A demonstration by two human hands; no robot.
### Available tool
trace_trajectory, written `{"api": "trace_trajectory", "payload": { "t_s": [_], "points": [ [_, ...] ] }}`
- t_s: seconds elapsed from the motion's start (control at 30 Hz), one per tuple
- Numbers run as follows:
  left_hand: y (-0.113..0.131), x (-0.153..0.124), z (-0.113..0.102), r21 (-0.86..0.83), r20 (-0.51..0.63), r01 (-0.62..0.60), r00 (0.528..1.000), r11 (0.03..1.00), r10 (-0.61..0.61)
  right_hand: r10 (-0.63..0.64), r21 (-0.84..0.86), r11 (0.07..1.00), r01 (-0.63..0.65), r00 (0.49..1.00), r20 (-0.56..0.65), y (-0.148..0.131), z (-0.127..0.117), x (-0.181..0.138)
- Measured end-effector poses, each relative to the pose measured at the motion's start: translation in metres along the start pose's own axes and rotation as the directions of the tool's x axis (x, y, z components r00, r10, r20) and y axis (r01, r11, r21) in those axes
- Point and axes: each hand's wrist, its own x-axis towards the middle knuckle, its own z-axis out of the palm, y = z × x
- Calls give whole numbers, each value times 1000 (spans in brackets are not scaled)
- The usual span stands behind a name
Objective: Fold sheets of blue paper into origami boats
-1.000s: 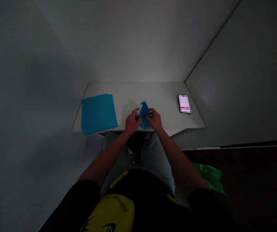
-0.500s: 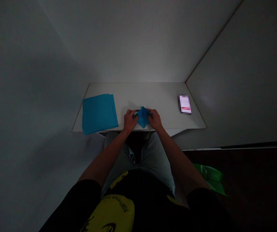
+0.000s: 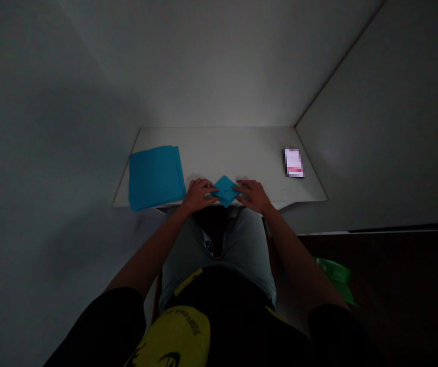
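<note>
A small piece of folded blue paper point(image 3: 225, 192) is at the front edge of the white table, diamond-shaped, with crease lines across its middle. My left hand point(image 3: 199, 194) has its thumb and forefinger at the paper's left corner. At the right corner, my right hand point(image 3: 255, 195) holds it in the same way, with thumb and fingertips on either side of the corner. Both palms face down close to the tabletop. The fingertips cover the paper's side corners. To the left of my left hand lies a stack of larger blue paper sheets point(image 3: 156, 177).
The narrow white table point(image 3: 219, 148) meets walls at the back and right. A phone point(image 3: 294, 163) with a lit, blurred screen lies near its right end. A shiny green object point(image 3: 335, 278) is low on the right, partly behind my forearm.
My hands have moved apart and slightly nearer to me. The paper, earlier gripped close between them, now appears wider and flatter, with creases showing.
</note>
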Motion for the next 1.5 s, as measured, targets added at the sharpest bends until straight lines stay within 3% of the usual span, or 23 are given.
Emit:
{"api": "trace_trajectory", "payload": {
  "t_s": [0.23,0.47,0.67,0.87,0.97,1.1,1.2,1.33,1.5],
  "points": [
    [-7,9,7,-111,-57,48,997,993,-55,73,43,997,-69,991,-109,5,10,10],
    [0,15,11,-114,-101,202,972,973,-214,205,-9,978,-209,963,-174,-2,13,19],
    [7,13,9,7,-55,112,992,994,-112,123,-199,969,-146,985,-122,-9,11,16],
    [3,17,11,-102,-93,199,974,975,-209,72,-193,976,-96,989,-127,-10,11,15],
    [3,18,10,-77,-105,203,972,976,-211,27,-221,975,-40,998,-58,-10,10,15],
    [6,16,9,63,-81,112,991,992,-106,-20,-290,956,39,997,71,-11,10,14],
    [7,13,9,131,20,-28,999,991,25,-43,-280,957,75,992,118,-13,9,12],
    [5,5,10,147,173,-217,966,965,191,-116,-243,958,154,979,165,-13,3,6],
    [1,-12,13,154,198,-302,942,941,270,-123,-202,968,151,982,145,-15,5,-6]
  ]
}}
